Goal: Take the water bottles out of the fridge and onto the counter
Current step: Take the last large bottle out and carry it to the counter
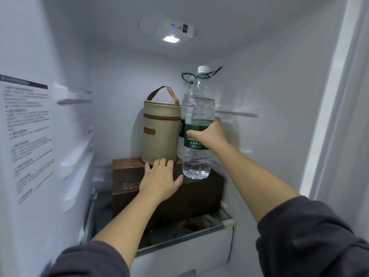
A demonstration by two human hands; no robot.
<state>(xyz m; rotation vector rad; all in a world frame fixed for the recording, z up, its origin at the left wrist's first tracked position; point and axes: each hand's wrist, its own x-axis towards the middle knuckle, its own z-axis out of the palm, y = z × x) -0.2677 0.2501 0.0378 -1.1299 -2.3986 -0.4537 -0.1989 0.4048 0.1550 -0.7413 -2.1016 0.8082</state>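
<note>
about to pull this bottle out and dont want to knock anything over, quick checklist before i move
1. Right hand grips the front bottle round its label: ok.
2. Cap on the front bottle: ok.
3. Left hand rests flat on the brown box: ok.
4. Gap between front bottle and beige bag: ok, but narrow.
5. Green loops at the necks of front bottle and back bottle free of each other: cannot tell.
6. Front bottle's base lifted off the box: cannot tell.
</note>
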